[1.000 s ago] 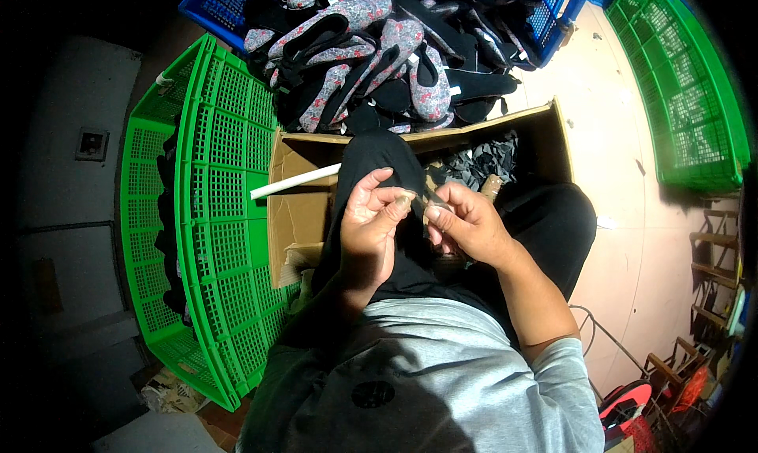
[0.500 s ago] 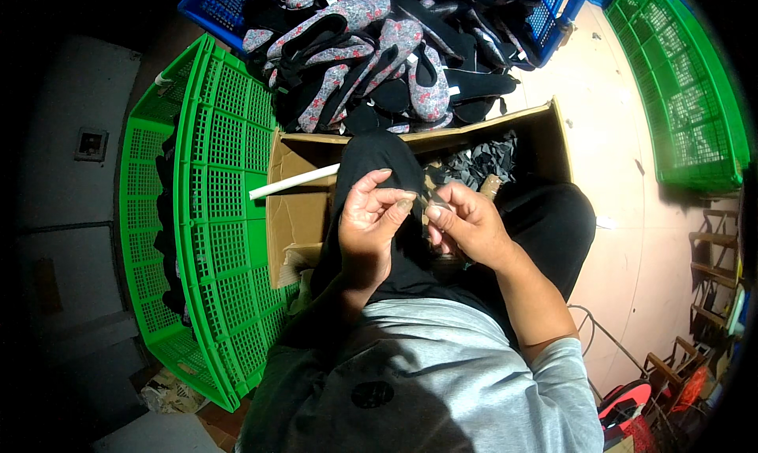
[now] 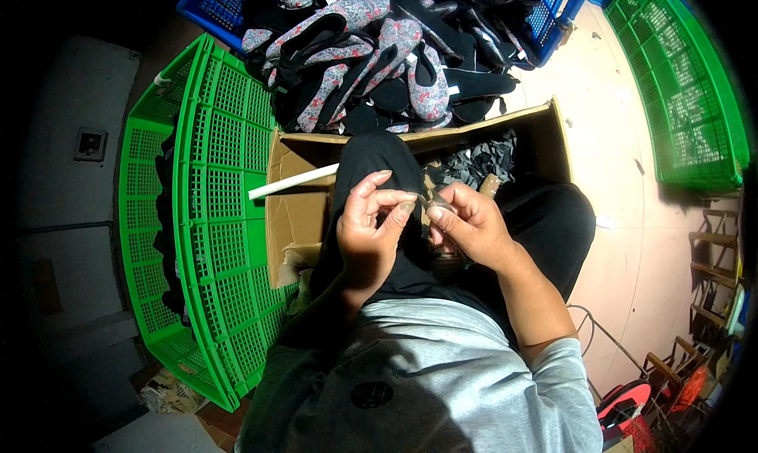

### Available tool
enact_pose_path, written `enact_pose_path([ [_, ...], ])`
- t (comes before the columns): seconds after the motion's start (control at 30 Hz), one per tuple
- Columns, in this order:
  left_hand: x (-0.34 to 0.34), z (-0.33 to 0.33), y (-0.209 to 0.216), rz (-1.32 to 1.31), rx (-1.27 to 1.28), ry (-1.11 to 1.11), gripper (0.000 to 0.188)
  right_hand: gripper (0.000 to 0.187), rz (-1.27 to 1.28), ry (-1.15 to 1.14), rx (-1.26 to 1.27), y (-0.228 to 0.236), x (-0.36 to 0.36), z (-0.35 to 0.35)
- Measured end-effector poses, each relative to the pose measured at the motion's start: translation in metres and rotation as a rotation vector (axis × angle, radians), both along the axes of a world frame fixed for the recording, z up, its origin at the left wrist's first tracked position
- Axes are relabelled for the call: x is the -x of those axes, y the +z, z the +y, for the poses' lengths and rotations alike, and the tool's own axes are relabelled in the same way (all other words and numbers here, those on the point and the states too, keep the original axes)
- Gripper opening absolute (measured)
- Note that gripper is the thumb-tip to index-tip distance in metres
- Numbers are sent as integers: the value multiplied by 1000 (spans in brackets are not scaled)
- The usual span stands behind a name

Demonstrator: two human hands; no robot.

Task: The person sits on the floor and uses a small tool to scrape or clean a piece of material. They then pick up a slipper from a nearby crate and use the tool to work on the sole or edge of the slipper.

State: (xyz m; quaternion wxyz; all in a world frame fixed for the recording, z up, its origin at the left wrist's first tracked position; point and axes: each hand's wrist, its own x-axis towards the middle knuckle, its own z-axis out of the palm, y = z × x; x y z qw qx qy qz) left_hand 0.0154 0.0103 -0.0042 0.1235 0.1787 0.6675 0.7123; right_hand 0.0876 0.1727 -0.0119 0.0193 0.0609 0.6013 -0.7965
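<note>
My left hand [image 3: 368, 230] is over my black-clad knee, its thumb and forefinger closed in a pinch on something too small to name. Just right of it, my right hand [image 3: 478, 230] is closed too, with a small dark piece at its fingertips that I cannot make out. The two sets of fingertips almost meet. Under and beyond them stands an open cardboard box [image 3: 296, 216], with dark grey scraps [image 3: 482, 162] in its right part. A white tube [image 3: 294, 181] leans over the box's left side.
Beyond the box, floral and black slippers [image 3: 379, 50] overflow a blue crate [image 3: 212, 13]. A green crate [image 3: 229, 177] stands close on the left, another green crate [image 3: 679, 82] at the far right. Wooden racks [image 3: 714, 248] and a red and black item [image 3: 624, 406] are at the lower right.
My left hand has shifted very slightly left and down. The right hand's fingers have turned a little; the rest looks the same.
</note>
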Motion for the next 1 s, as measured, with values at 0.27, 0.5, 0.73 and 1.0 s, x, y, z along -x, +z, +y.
enact_pose_path([
  [0.27,-1,-2,2,293,190,39,42,18,42,9,-193,4,0,3],
  [0.5,1,-3,-7,370,311,16,46,17,111,-43,-128,5,-4,7],
  [0.73,8,-2,-4,-321,-147,-63,50,17,38,0,52,8,-2,10],
  [1.0,9,-1,1,-506,-316,-56,47,19,-56,47,16,3,3,3],
])
